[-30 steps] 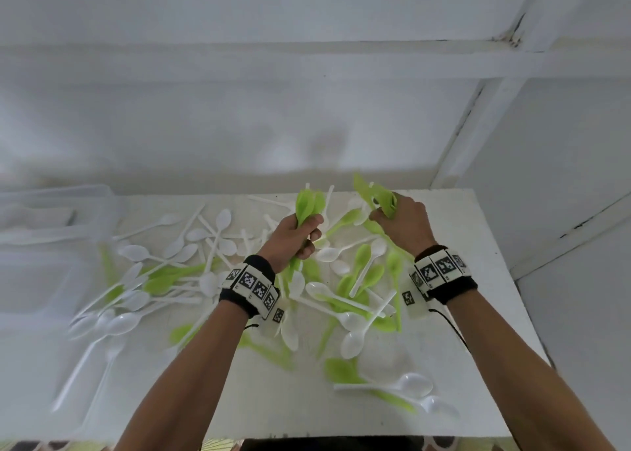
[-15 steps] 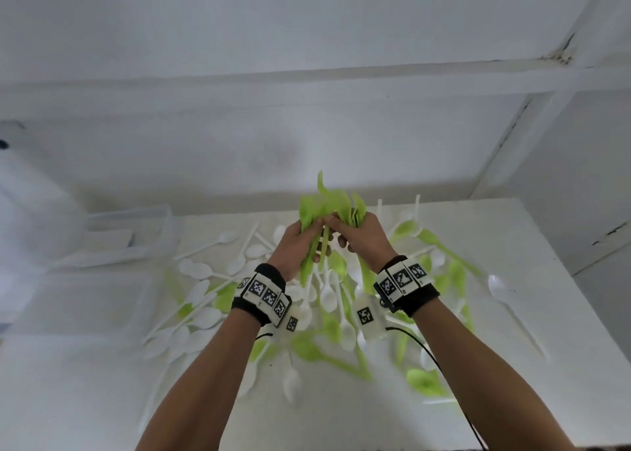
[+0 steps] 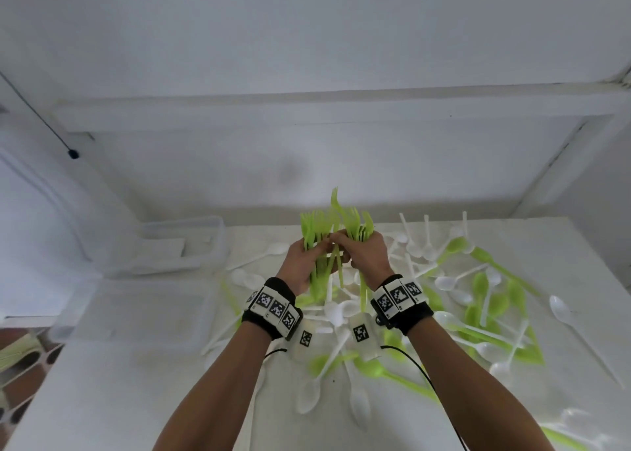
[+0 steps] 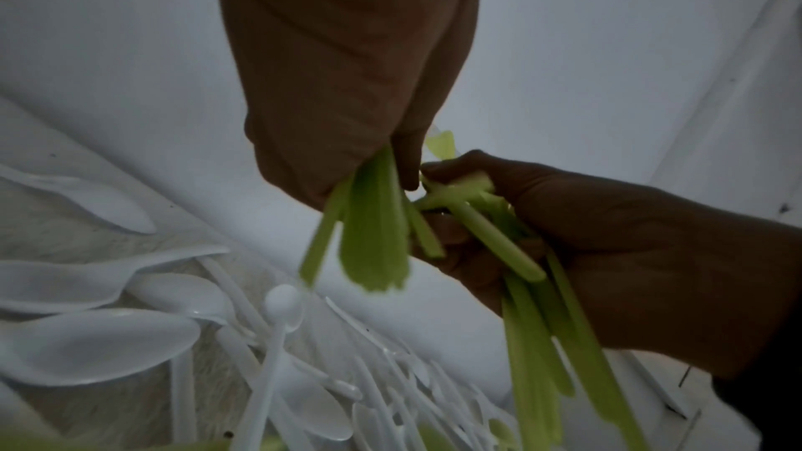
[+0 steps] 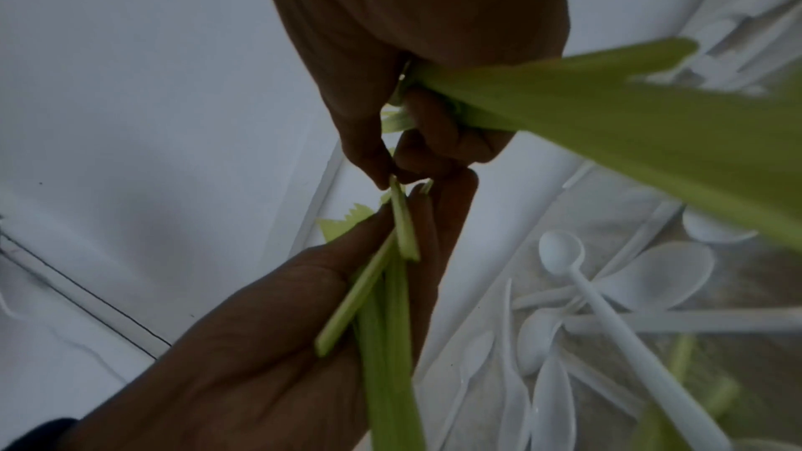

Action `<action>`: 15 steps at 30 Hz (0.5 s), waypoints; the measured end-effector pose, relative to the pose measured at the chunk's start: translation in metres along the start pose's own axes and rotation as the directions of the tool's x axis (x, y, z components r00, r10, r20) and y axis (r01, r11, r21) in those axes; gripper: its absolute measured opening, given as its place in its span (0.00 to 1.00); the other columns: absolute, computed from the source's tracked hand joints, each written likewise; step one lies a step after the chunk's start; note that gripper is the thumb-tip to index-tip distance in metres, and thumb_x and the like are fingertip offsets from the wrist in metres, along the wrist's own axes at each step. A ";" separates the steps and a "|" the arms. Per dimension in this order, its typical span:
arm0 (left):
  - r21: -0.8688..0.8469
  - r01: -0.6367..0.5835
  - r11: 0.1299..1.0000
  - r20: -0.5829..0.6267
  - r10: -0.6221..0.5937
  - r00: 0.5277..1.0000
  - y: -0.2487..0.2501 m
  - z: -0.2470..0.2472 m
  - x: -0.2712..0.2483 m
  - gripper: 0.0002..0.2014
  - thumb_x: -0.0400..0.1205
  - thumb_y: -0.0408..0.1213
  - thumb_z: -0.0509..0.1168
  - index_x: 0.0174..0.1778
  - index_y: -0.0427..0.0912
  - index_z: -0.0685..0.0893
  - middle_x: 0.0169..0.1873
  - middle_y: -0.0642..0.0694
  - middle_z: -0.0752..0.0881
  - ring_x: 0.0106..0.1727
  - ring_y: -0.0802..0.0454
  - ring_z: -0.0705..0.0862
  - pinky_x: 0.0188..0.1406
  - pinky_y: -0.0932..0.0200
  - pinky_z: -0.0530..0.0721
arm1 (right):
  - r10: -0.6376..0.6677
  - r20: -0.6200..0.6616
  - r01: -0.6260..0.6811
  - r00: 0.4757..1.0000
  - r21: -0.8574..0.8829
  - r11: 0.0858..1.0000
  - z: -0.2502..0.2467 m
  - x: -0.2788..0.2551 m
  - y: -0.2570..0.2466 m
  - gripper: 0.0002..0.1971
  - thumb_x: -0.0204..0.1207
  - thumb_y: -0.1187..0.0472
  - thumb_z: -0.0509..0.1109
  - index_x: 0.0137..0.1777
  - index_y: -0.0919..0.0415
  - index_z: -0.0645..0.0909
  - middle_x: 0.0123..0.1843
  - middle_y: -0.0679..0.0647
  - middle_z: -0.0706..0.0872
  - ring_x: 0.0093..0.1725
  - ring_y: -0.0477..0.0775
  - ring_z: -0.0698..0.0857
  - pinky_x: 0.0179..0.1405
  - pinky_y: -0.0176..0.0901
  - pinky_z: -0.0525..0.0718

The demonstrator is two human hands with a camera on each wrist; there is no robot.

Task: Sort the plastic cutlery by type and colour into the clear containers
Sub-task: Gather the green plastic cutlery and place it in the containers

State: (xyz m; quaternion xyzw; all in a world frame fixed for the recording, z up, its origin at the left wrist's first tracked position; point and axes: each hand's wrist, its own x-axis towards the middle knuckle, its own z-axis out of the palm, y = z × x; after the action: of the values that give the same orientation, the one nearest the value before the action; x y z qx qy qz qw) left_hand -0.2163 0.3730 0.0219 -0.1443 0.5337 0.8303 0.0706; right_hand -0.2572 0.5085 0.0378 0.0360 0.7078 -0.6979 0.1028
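Both of my hands are raised above the table, each gripping a bunch of green plastic forks (image 3: 336, 227) with the tines pointing up. My left hand (image 3: 305, 261) and right hand (image 3: 368, 254) touch at the fingertips, so the two bunches stand side by side. In the left wrist view the left hand (image 4: 343, 150) closes round green handles (image 4: 375, 239), with the right hand (image 4: 577, 239) beside it. In the right wrist view the right hand (image 5: 416, 88) grips forks (image 5: 607, 122), and the left hand (image 5: 278, 338) holds handles (image 5: 390, 304). Two clear containers (image 3: 184, 242) (image 3: 136, 314) stand at the left.
White spoons (image 3: 423, 245) and green spoons (image 3: 485, 297) lie scattered over the white table (image 3: 119, 399) beneath and to the right of my hands. A white wall rises close behind the table. The table's left edge shows at the lower left.
My hands, apart a second ago with a bunch each, have come together at the middle and risen slightly. The view has swung left, bringing the containers further in.
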 end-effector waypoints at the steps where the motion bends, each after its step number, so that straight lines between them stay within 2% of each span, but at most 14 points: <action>1: 0.002 0.000 1.000 -0.021 0.000 1.000 0.000 -0.003 0.000 0.14 0.88 0.34 0.65 0.66 0.30 0.85 0.57 0.31 0.90 0.55 0.33 0.91 0.53 0.45 0.89 | 0.023 0.005 -0.023 1.000 0.023 0.999 0.005 0.001 0.001 0.07 0.73 0.64 0.80 0.43 0.70 0.90 0.31 0.57 0.88 0.22 0.47 0.81 0.18 0.33 0.74; 4: 0.007 0.017 1.000 -0.124 -0.016 0.992 -0.001 -0.011 0.002 0.11 0.87 0.30 0.66 0.63 0.31 0.85 0.49 0.34 0.90 0.40 0.46 0.92 0.38 0.56 0.89 | 0.097 0.036 -0.099 0.995 0.064 0.993 0.014 0.009 0.008 0.09 0.73 0.63 0.79 0.43 0.71 0.89 0.34 0.61 0.85 0.22 0.52 0.76 0.18 0.35 0.69; 6: -0.013 0.008 1.000 -0.187 -0.010 0.982 -0.003 -0.017 0.005 0.11 0.85 0.29 0.68 0.63 0.33 0.85 0.47 0.36 0.91 0.37 0.48 0.92 0.35 0.58 0.89 | 0.131 0.046 -0.135 0.990 0.077 0.988 0.013 0.012 0.010 0.05 0.75 0.64 0.78 0.44 0.66 0.88 0.37 0.60 0.86 0.22 0.49 0.75 0.18 0.34 0.69; 10: -0.027 -0.021 0.999 -0.218 0.015 0.976 -0.004 -0.022 0.010 0.13 0.84 0.31 0.71 0.63 0.31 0.85 0.52 0.37 0.93 0.43 0.44 0.92 0.40 0.56 0.90 | 0.169 0.092 -0.179 0.981 0.123 0.976 0.004 0.019 0.014 0.09 0.77 0.63 0.79 0.54 0.65 0.88 0.40 0.56 0.89 0.25 0.48 0.75 0.19 0.35 0.70; 15: -0.111 -0.046 0.993 -0.259 0.016 0.966 -0.006 -0.014 0.013 0.13 0.80 0.30 0.75 0.59 0.30 0.88 0.54 0.35 0.92 0.46 0.43 0.91 0.46 0.53 0.89 | 0.158 0.027 -0.160 0.987 0.150 0.976 0.002 0.029 0.017 0.08 0.75 0.63 0.80 0.52 0.64 0.89 0.35 0.54 0.85 0.25 0.49 0.74 0.19 0.37 0.68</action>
State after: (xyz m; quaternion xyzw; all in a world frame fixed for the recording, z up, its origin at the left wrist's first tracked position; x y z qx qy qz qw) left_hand -0.2248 0.3629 0.0069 -0.2462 0.4912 0.8353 -0.0208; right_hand -0.2817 0.5046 0.0152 0.0949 0.6467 -0.7396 0.1606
